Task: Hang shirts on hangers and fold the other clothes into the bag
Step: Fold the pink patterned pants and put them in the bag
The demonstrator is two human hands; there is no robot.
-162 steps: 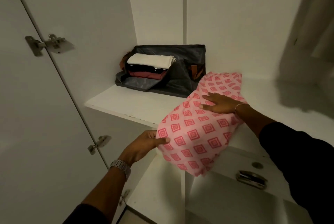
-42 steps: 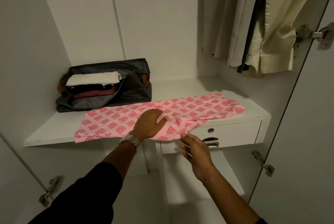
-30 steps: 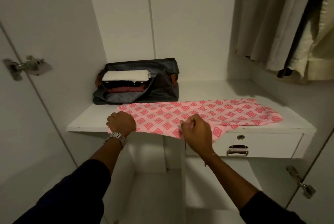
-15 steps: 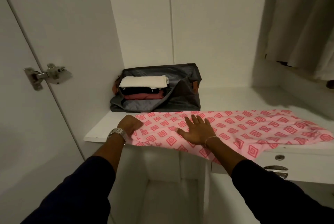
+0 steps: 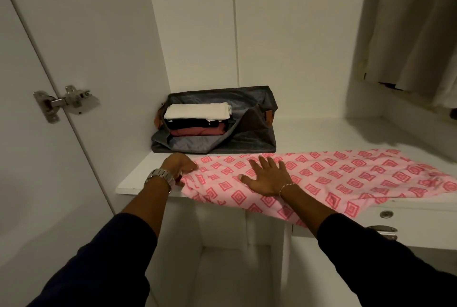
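The pink diamond-patterned cloth garment [image 5: 321, 178] lay on the white wardrobe shelf [image 5: 148, 173], long axis running rightward. Left hand [image 5: 176, 167] pinched its left end; right hand [image 5: 268, 178] pressed flat, grip released.

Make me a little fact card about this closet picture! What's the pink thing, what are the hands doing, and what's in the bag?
Pink cloth: spread on the white shelf, front edge hanging over
Left hand: fingers curled on the cloth's left end
Right hand: flat on the cloth, fingers spread
Bag: open, behind the cloth
Inside bag: folded white, black and red clothes, stacked
Top right: hanging clothes
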